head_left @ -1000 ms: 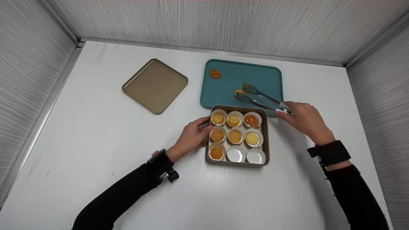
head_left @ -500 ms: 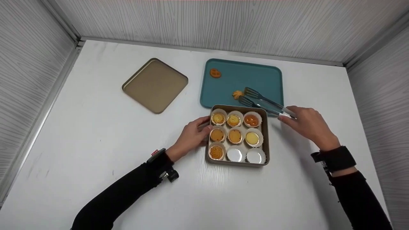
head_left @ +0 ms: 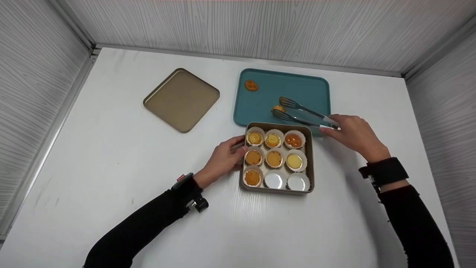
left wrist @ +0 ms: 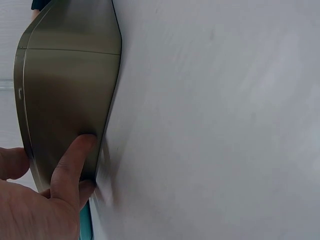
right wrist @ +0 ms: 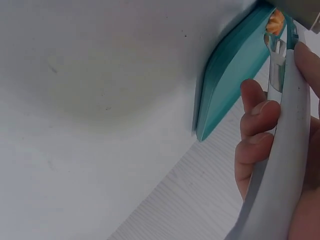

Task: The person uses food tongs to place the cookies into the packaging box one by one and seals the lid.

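Left hand (head_left: 225, 158) pinches wall of square metal tin (left wrist: 70, 95), fluted paper cups (head_left: 275, 180) inside; right hand (head_left: 356, 136) grips slotted tongs (right wrist: 290, 140), tips flanking ridged cookie (right wrist: 276, 22) near front edge of teal tray (head_left: 305, 87).

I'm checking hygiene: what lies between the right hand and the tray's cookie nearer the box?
In the head view, the tongs, held in the right hand, reach to the cookie.

Offering open tabletop (head_left: 275, 230) before the tin (head_left: 310, 160) and along its right; meeting the left hand (head_left: 223, 158) at its left wall, tongs (head_left: 310, 112) and right hand (head_left: 357, 136) beyond its far right corner, teal tray (head_left: 301, 83) behind, possibly touching.
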The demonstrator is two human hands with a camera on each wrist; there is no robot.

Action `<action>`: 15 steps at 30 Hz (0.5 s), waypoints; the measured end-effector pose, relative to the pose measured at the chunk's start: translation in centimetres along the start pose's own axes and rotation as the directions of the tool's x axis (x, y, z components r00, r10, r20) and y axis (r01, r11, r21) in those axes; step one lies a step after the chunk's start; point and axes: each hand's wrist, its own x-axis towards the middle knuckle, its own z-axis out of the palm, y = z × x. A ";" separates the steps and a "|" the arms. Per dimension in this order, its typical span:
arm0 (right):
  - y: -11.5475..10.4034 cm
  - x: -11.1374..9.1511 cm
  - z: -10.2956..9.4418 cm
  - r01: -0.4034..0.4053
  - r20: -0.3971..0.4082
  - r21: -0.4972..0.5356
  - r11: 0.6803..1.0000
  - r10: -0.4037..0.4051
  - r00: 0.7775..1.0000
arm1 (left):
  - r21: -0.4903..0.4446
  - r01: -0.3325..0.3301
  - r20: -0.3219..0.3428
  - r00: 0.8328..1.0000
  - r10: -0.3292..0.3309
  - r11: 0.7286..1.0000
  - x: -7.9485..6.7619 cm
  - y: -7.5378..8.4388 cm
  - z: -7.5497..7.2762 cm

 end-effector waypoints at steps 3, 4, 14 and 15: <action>0.4 0.4 0.1 -0.009 0.020 0.012 1.000 0.008 1.000 | -0.021 0.012 0.006 1.000 -0.012 1.000 -0.1 0.0 0.1; 0.5 0.5 0.1 -0.011 0.026 0.015 1.000 0.011 1.000 | -0.026 0.015 0.010 1.000 -0.014 1.000 -0.1 0.1 0.1; 1.1 0.2 1.0 0.026 -0.043 0.022 0.999 -0.025 0.999 | -0.027 0.018 0.010 1.000 -0.018 0.999 0.0 0.1 0.2; 1.0 0.2 1.1 0.027 -0.052 0.019 0.999 -0.026 0.998 | -0.021 0.017 0.010 1.000 -0.017 1.000 0.0 0.1 0.2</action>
